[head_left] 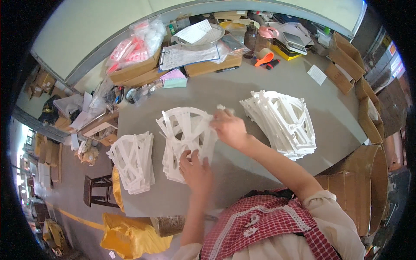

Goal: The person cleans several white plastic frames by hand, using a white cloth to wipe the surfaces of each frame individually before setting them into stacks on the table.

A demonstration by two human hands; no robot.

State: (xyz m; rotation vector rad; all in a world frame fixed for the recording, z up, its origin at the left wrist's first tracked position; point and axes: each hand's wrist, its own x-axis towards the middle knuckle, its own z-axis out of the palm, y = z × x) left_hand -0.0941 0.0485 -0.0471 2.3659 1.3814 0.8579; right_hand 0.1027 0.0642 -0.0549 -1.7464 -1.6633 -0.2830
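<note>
The middle stack of white fan-shaped plastic frames (184, 113) lies on the grey table in front of me. My left hand (197, 173) has its fingers curled over the narrow lower part of the top frame. At that stack's upper right corner is my right hand (229, 128), blurred by motion, fingers bent together. A small blurred white bit (223, 108) shows at its fingertips; its kind cannot be made out. To the left lies a smaller stack of like frames (132, 162). A taller, leaning stack (284, 123) is on the right.
Along the table's back stand a carton with plastic bags (136, 43), a clipboard (188, 56), a metal tray (203, 37), a brown bottle (250, 39) and a tape dispenser (263, 57). Cardboard boxes (355, 186) line the right edge. A wooden stool (99, 190) and yellow sack (130, 236) are at left.
</note>
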